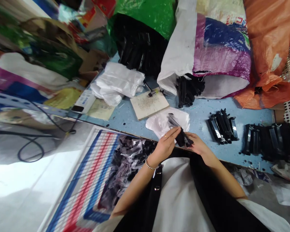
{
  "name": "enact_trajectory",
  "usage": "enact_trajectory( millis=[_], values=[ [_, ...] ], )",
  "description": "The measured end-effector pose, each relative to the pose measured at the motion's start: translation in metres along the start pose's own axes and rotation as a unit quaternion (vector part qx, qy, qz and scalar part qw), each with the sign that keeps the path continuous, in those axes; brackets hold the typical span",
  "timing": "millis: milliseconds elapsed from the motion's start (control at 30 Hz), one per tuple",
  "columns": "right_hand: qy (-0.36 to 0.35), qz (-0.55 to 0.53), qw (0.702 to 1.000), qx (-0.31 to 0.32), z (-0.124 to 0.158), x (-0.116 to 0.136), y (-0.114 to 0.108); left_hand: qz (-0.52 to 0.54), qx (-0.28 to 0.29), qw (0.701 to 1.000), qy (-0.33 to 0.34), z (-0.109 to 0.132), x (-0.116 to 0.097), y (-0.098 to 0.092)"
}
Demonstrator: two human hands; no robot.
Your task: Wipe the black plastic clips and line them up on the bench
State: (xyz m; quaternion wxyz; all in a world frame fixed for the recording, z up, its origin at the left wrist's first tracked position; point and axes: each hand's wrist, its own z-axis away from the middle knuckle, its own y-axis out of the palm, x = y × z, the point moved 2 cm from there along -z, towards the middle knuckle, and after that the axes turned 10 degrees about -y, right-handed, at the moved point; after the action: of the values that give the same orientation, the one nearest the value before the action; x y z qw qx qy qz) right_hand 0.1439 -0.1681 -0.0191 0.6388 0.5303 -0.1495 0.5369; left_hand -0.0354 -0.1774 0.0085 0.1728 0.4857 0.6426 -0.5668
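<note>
Both hands meet at the near edge of a light blue table [198, 119]. My left hand [165, 145], with a ring and a bead bracelet, pinches one end of a small bunch of black plastic clips [182, 138]. My right hand [197, 145] grips the same bunch from the other side. Just behind the hands lies a clear plastic bag [159, 122] with a single black clip [172, 120] resting on it.
Rows of black clips [222, 126] and a larger pile [268, 138] lie to the right. Woven sacks [207, 48] spilling black clips stand at the back, with an orange sack [270, 42]. A striped sack [99, 174] of bagged clips sits lower left; cables [31, 146] cross the floor.
</note>
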Motion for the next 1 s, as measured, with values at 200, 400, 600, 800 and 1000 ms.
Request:
enact_trajectory(
  millis=[200, 400, 600, 800, 1000],
  values=[
    [0.026, -0.015, 1.000, 0.002, 0.009, 0.001, -0.009, 0.047, 0.037, 0.997, 0.046, 0.010, -0.009, -0.004],
    [-0.105, 0.101, 0.985, -0.087, 0.011, -0.003, -0.001, 0.034, 0.072, 0.995, 0.055, 0.014, -0.024, 0.005],
    [-0.188, 0.416, 0.890, 0.007, 0.039, 0.020, 0.025, -0.043, 0.060, 0.997, 0.010, 0.020, -0.042, -0.010],
    [-0.188, 0.692, 0.671, -0.189, 0.039, 0.068, -0.037, -0.143, 0.170, 0.943, -0.246, 0.082, 0.011, -0.114],
    [-0.143, 0.814, 0.540, -0.156, 0.019, 0.067, -0.066, -0.307, 0.285, 0.761, -0.495, 0.127, 0.142, -0.125]
  ],
)
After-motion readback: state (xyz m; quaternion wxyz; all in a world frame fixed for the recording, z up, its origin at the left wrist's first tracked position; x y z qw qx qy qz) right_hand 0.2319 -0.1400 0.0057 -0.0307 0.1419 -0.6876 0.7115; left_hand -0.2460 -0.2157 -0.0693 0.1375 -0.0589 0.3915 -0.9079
